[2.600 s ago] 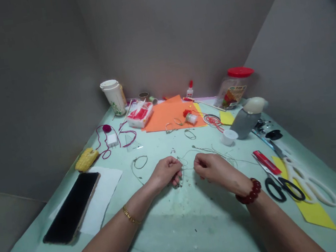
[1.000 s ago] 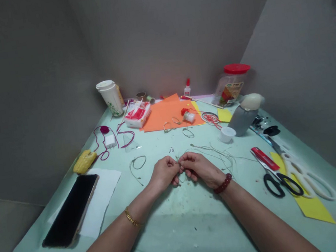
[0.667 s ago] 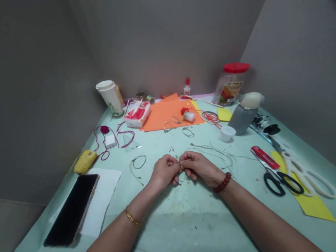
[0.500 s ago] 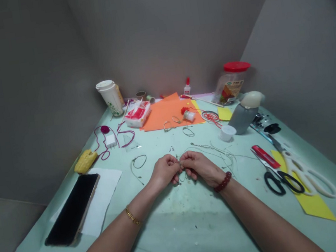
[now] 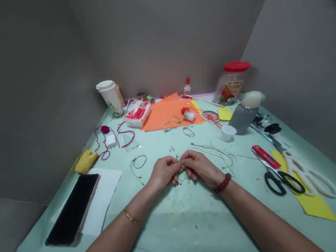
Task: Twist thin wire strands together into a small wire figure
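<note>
At the middle of the table, my left hand [image 5: 165,171] pinches a thin greenish cord [image 5: 182,177] between thumb and forefinger. Close against it, my right hand [image 5: 199,166] pinches the same cord, and the fingertips of both almost meet. The exact spot they grip is mostly covered by the fingers. Left of my hands lies a looped cord [image 5: 140,162] with small knots. To the right, a loose bundle of similar cords [image 5: 218,150] spreads over the green sheet. Farther back, a small cord ring [image 5: 188,131] rests on the sheet.
Black-handled scissors [image 5: 284,182] and white-handled scissors [image 5: 311,176] lie at right, near a grey bottle [image 5: 244,115] and a small white cup [image 5: 227,133]. A phone [image 5: 72,210] lies at left. Orange paper [image 5: 166,113], a tissue pack [image 5: 138,114] and a red-lidded jar [image 5: 231,83] stand behind.
My hands have shifted very slightly, the left a little down and right, with the fingertips still together on the cord. The things around them have stayed put.
</note>
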Demonstrator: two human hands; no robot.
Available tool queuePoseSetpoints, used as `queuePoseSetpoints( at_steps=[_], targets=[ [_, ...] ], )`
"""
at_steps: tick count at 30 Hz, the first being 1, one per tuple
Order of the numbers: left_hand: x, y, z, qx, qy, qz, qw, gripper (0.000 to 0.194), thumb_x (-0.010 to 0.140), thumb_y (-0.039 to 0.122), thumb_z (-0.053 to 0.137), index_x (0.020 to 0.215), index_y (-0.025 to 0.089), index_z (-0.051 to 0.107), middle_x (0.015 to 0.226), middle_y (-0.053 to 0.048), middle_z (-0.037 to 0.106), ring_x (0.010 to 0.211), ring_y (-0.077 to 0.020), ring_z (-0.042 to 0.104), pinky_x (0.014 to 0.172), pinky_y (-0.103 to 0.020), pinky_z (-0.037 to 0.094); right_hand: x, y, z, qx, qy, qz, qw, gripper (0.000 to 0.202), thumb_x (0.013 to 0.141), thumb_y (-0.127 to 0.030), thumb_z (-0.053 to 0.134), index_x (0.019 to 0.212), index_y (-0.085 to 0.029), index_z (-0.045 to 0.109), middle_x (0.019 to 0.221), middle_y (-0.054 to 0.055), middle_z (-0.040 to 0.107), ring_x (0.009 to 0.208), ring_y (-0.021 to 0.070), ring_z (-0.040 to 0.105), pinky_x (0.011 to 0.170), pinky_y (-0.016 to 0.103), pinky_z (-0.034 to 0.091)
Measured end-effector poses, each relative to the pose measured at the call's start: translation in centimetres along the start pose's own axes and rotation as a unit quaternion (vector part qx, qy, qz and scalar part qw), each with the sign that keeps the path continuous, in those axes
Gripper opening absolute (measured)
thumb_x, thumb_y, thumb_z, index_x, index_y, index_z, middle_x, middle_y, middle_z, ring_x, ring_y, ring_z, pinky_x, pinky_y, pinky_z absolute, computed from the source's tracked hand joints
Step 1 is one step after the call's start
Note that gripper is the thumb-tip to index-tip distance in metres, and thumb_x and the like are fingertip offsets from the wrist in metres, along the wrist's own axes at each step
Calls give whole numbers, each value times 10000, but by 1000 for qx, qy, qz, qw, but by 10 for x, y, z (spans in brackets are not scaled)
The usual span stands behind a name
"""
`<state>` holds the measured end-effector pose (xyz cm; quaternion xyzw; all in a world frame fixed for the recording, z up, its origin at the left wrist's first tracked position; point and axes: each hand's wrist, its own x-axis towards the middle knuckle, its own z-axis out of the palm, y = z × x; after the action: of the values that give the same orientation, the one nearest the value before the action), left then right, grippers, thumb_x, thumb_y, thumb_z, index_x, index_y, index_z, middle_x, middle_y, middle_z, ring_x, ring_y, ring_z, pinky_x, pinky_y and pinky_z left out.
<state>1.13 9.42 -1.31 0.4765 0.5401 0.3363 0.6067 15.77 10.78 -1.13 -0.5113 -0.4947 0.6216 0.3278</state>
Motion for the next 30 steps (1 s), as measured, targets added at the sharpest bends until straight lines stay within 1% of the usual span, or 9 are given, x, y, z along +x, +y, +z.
queuePoseSetpoints(
  at_steps=[5, 9, 14, 16, 19, 23, 27, 30],
  targets=[
    [0, 1, -1, 19, 2, -6, 1000, 127, 790, 243, 580, 710, 151, 542, 430, 53, 507, 312, -55, 436, 355, -163, 340, -1, 0, 2, -11, 18, -7, 1000, 74, 709, -199, 549, 748, -185, 487, 572, -30, 598, 358, 57, 436, 291, 152, 316],
    [3, -5, -3, 31, -7, 13, 999, 124, 802, 264, 551, 736, 160, 539, 441, 50, 515, 322, -64, 445, 354, -166, 347, -1, 1, -1, 23, 7, -4, 1000, 106, 705, -211, 574, 777, -180, 502, 590, -33, 595, 374, 51, 432, 313, 152, 327],
    [3, -8, -3, 43, 24, 19, 999, 148, 827, 274, 491, 725, 168, 508, 413, 40, 507, 315, -86, 456, 349, -182, 362, 0, 1, -3, 40, -10, -6, 999, 171, 700, -225, 616, 837, -169, 530, 612, -35, 595, 390, 43, 422, 334, 150, 331],
    [3, -6, -2, 38, 22, 20, 999, 158, 830, 288, 500, 736, 162, 518, 422, 37, 512, 322, -86, 464, 358, -184, 376, 0, 0, -3, 42, -11, -7, 999, 167, 704, -232, 618, 830, -170, 527, 618, -29, 603, 391, 43, 420, 337, 150, 327],
    [1, -2, -3, 16, -5, 23, 1000, 189, 830, 323, 537, 764, 146, 545, 462, 29, 532, 340, -75, 471, 380, -186, 400, -1, -1, -2, 50, -12, -5, 999, 163, 705, -237, 619, 817, -174, 519, 617, -28, 608, 390, 43, 418, 342, 153, 326],
    [2, -2, -5, -4, -22, 22, 1000, 197, 805, 317, 597, 772, 124, 578, 497, 21, 546, 351, -60, 469, 374, -175, 393, 0, 2, -3, 50, -5, -6, 999, 154, 706, -228, 607, 821, -177, 519, 595, -40, 592, 381, 46, 411, 341, 160, 315],
    [3, -5, -7, -26, -31, 25, 999, 220, 793, 325, 623, 783, 107, 601, 616, -15, 615, 370, -49, 480, 377, -179, 404, 2, 6, -4, 44, -7, -10, 999, 137, 722, -231, 586, 828, -178, 519, 591, -38, 585, 378, 49, 404, 351, 170, 316],
    [4, -5, -8, -31, -23, 12, 999, 225, 795, 333, 626, 763, 114, 583, 563, 4, 591, 356, -49, 471, 375, -176, 393, 0, 1, -4, 4, -4, 2, 1000, 141, 730, -250, 570, 841, -188, 509, 615, -32, 590, 398, 67, 431, 359, 185, 327]
  ],
)
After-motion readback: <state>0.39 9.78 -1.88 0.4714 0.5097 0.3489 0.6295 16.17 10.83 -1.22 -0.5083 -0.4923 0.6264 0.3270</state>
